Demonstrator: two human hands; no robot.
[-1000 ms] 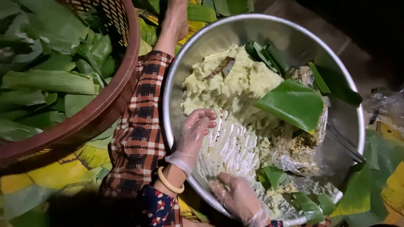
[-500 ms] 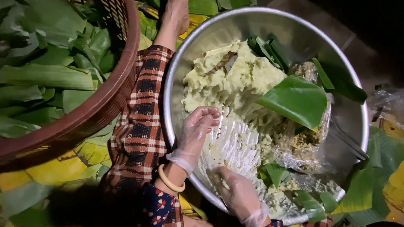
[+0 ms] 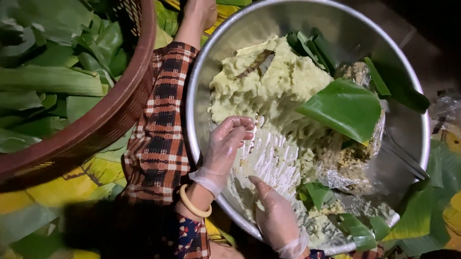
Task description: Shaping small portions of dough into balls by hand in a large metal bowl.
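Observation:
A big steel bowl [image 3: 305, 25] holds a pale yellow mashed paste [image 3: 273, 85], with green leaves lying on it. My left hand [image 3: 226, 144], in a clear plastic glove, reaches over the near rim with its fingers curled against the smeared paste at the bowl's bottom. My right hand [image 3: 274, 213], also gloved, rests inside the near rim, its fingers pointing toward the left hand. A large folded green leaf [image 3: 346, 108] lies on the paste at the right. On my left wrist sits a yellow bangle [image 3: 194, 205].
A red-brown woven basket [image 3: 108, 115] full of green leaves [image 3: 43, 82] stands at the left. My leg in plaid cloth [image 3: 161, 127] lies between basket and bowl. Clear plastic film [image 3: 352, 164] lies in the bowl's right side. More leaves cover the floor at right.
My left hand has curled its fingers tighter against the paste. My right hand has shifted slightly toward it along the near rim. The view has drifted a little.

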